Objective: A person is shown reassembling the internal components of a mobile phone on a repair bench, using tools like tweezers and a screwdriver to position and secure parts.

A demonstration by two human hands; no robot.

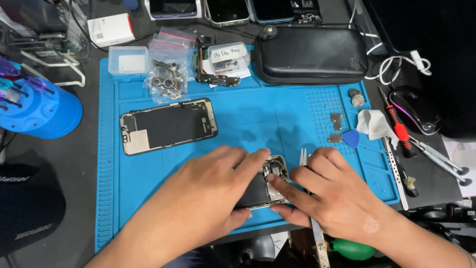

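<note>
An opened phone body (270, 182) lies near the front edge of the blue work mat (248, 119). My left hand (208, 191) rests flat over its left part, fingers spread along the upper edge. My right hand (329, 193) grips the phone's right side, thumb and forefinger on its inner parts. Metal tweezers (303, 158) poke up between the right hand's fingers and run under the palm. The detached phone screen (168, 125) lies face down on the mat, apart from both hands.
A black zip case (312, 54), small plastic bags of parts (168, 69) and clear boxes (129, 59) sit along the mat's back. Two small metal brackets (336, 121), a blue pick (351, 138), a red screwdriver (396, 124) and other tools lie right. A blue tool stand (39, 106) stands left.
</note>
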